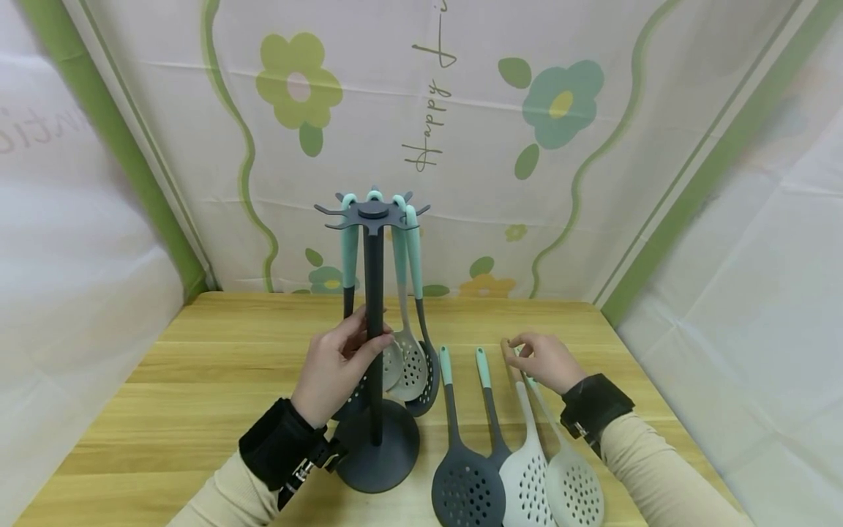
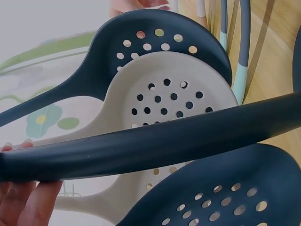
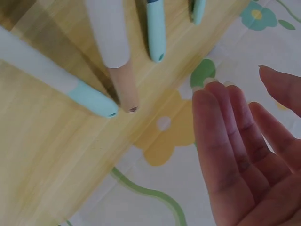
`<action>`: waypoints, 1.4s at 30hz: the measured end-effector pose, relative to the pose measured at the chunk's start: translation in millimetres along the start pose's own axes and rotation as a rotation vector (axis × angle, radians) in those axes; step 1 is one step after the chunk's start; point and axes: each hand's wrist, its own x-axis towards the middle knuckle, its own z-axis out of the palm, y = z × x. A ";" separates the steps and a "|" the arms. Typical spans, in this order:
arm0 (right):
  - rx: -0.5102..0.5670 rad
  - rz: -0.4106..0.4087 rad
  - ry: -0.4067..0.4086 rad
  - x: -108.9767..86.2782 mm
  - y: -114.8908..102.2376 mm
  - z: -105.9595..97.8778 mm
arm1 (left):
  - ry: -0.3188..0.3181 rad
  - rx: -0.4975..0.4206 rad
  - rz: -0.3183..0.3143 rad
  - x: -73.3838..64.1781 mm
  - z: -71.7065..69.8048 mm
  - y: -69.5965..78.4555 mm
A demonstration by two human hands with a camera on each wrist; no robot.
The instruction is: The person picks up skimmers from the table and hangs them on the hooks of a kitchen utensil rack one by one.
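My left hand (image 1: pixel 339 362) grips the dark pole (image 1: pixel 373 285) of an upright utensil stand, its thumb across the front. Slotted utensils hang by mint handles from the hooked top (image 1: pixel 373 210), among them a beige slotted spoon (image 1: pixel 411 373) and a dark slotted spoon (image 1: pixel 431 384). In the right wrist view my right hand (image 3: pixel 249 155) has its fingers extended, apart from the handles. Below it lie a white skimmer (image 1: pixel 525 479) with a tan handle (image 3: pixel 124 89) and a beige skimmer (image 1: pixel 575 487) with a mint handle (image 3: pixel 94 101).
To the left of those two lie a dark skimmer (image 1: pixel 467 483) and another dark utensil (image 1: pixel 492 421), its head partly covered. The stand's round base (image 1: pixel 388 476) rests on the wooden table (image 1: pixel 217 380). Patterned fabric (image 1: pixel 421 183) walls the back and both sides.
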 end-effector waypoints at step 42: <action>0.008 0.205 -0.159 -10.2 38.2 8.1 | -0.015 -0.005 -0.001 -0.2 0.0 -2.0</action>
